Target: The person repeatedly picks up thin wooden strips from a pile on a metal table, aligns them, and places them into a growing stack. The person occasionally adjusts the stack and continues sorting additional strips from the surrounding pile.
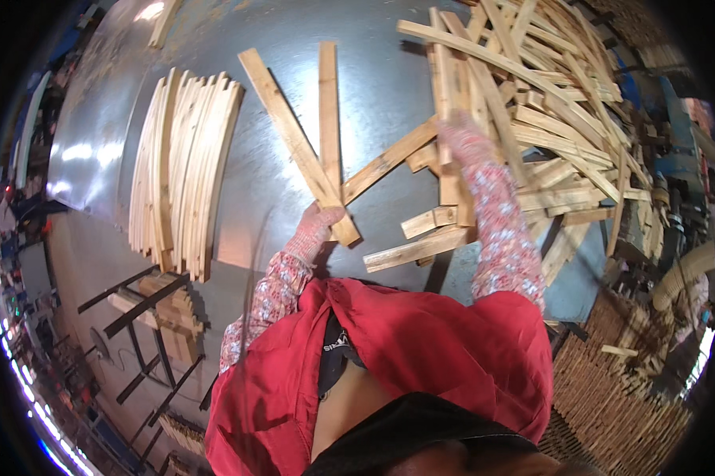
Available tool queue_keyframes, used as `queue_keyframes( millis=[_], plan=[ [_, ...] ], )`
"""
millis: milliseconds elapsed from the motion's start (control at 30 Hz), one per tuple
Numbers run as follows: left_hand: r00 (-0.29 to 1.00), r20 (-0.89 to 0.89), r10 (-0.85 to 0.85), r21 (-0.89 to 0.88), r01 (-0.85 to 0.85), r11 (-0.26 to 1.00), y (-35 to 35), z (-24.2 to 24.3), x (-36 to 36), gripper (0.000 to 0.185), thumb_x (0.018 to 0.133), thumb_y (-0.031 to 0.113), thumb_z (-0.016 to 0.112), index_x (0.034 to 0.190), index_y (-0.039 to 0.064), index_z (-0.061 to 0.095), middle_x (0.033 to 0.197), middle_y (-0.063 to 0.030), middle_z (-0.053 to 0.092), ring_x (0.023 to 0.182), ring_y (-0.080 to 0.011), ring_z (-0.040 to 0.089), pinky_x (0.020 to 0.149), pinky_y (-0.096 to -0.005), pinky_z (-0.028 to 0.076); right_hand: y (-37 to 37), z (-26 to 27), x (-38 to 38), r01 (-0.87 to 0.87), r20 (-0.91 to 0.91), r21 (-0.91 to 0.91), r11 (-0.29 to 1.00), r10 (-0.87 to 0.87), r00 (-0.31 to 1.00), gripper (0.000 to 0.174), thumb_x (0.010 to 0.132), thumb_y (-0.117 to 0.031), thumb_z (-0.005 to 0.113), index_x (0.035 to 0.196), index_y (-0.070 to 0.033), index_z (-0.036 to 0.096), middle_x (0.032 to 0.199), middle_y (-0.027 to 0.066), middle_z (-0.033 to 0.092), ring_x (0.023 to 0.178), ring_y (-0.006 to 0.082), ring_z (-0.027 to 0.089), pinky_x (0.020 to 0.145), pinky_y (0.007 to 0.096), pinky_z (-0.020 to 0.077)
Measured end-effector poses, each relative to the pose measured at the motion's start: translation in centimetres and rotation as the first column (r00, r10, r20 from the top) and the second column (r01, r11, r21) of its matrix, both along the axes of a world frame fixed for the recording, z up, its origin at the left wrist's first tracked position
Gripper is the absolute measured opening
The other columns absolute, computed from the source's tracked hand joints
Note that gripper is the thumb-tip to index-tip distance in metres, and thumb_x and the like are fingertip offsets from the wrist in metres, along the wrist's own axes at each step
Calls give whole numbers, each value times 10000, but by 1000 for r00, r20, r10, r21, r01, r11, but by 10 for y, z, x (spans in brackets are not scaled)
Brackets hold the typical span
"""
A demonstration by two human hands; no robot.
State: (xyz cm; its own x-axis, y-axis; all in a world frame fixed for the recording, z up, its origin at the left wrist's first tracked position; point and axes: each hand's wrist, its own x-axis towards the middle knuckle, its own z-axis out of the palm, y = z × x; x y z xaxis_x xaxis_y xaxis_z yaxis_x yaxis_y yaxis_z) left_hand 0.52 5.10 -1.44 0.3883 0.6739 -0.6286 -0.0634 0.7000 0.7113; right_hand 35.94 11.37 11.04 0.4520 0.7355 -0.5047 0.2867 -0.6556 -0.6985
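Note:
My left hand (321,225) grips the near end of a wooden strip (292,134) that slants away to the far left over the metal tabletop (274,238). Under its near part runs a second wooden strip (329,107), pointing straight away from me. A third, darker-marked strip (390,160) reaches from beside my left hand towards the right. My right hand (465,140), blurred, is at the left side of a heap of wooden strips (562,134), over an upright-lying strip (445,83). Whether its fingers are closed around that strip, I cannot tell.
A row of wooden strips (199,172) lies side by side on the left, with one strip (166,160) on top. Short offcuts (423,247) lie near the front edge. A metal frame (149,303) with wood blocks stands at lower left. Stacked wood (619,381) fills the lower right.

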Motion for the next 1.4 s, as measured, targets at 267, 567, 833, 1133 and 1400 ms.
queue_keyframes(
  millis=[267,567,833,1133,1400],
  plan=[
    [982,189,12,24,-17,1000,2,25,14,347,1003,326,644,1172,26,604,1001,-80,653,904,-195,654,841,-336,571,-93,-48,-189,-660,236,124,741,624,744,408,1005,-321,523,1263,-26,634,1121,254,706,1178,447,636,1018,469,520],
    [991,-75,114,-85,-120,989,3,11,6,432,957,228,695,1294,-24,598,1067,-101,712,890,-233,703,840,-363,588,158,-44,138,-618,771,-397,678,612,175,710,850,-486,748,1432,-131,548,1466,121,581,1374,313,525,1146,580,348],
    [922,-381,70,55,-53,997,10,25,11,412,987,292,692,1272,6,610,1058,-63,689,911,-174,647,801,-330,537,123,-1,-46,-692,566,14,722,565,601,810,962,-561,576,1463,48,393,978,203,740,914,379,731,821,451,589],
    [994,-43,101,-1,-101,995,14,49,45,518,1001,368,665,1368,33,520,1120,-133,681,882,-269,714,732,-399,621,23,-60,-167,-638,92,164,752,632,769,663,1022,-438,451,1533,-21,382,1459,270,546,1336,351,575,1078,523,471],
    [802,-593,74,248,95,964,51,30,-16,672,903,298,783,1413,-46,514,1285,-220,668,1125,-352,676,1020,-440,527,-65,-85,167,-94,878,5,996,41,477,768,871,-508,750,1399,12,550,1196,237,690,1151,382,666,965,430,536]
  ],
)
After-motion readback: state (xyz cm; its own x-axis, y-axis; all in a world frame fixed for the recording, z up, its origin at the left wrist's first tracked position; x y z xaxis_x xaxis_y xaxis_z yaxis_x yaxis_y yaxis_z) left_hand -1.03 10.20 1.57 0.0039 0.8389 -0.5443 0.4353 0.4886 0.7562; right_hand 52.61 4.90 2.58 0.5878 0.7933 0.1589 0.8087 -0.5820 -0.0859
